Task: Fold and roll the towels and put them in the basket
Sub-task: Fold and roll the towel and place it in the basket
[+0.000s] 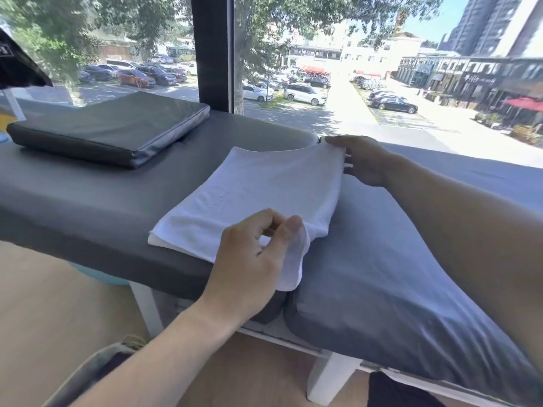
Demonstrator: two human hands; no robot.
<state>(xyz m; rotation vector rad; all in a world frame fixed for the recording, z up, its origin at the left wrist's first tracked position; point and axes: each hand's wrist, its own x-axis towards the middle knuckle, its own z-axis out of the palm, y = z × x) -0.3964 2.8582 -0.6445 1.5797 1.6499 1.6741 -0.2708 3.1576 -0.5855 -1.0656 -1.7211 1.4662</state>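
A person's left hand (252, 259) pinches the near corner of a folded white towel (258, 195) between thumb and curled fingers, the corner drooping over the edge of a grey padded table (88, 189). Farther off, the right hand (364, 160) grips the towel's far corner, beyond a grey cushion (111, 127) by the window (352, 69).

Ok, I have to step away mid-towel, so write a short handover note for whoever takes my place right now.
Left hand: pinches the white towel's near corner.
Right hand: pinches the far corner.
Towel: folded flat in layers on the grey padded bench, its right edge lifted.
Done: some folding.
Left: finish folding, roll it, put it in the basket; a grey fabric rim at bottom left may be it.
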